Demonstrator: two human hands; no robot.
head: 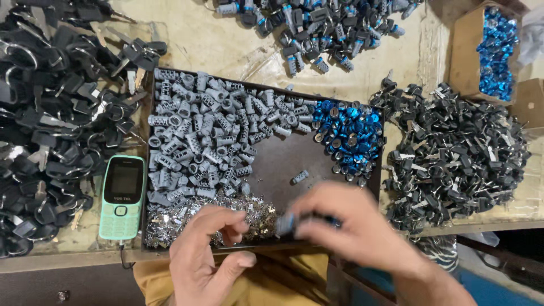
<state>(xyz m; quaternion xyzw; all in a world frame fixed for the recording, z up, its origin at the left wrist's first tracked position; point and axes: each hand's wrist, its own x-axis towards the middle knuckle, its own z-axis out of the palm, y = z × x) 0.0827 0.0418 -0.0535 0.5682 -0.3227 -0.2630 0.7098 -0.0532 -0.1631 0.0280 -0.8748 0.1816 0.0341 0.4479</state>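
Observation:
My left hand (207, 255) hovers over the front edge of a dark tray (283, 164), fingers curled, thumb and fingertips pinched near a heap of small shiny metal pieces (187, 218). Whether it holds one is hidden. My right hand (351, 226) is blurred at the tray's front right and grips a small dark part with blue on it (289, 222). In the tray lie a pile of grey cylinders (209, 136) on the left and blue-capped round pieces (348, 136) at the right.
A mint-green keypad phone (122, 195) lies left of the tray. Black-headed keys (51, 113) are heaped at left, more keys (453, 153) at right, dark lock parts (317, 25) at the back. A cardboard box of blue pieces (496, 54) stands far right.

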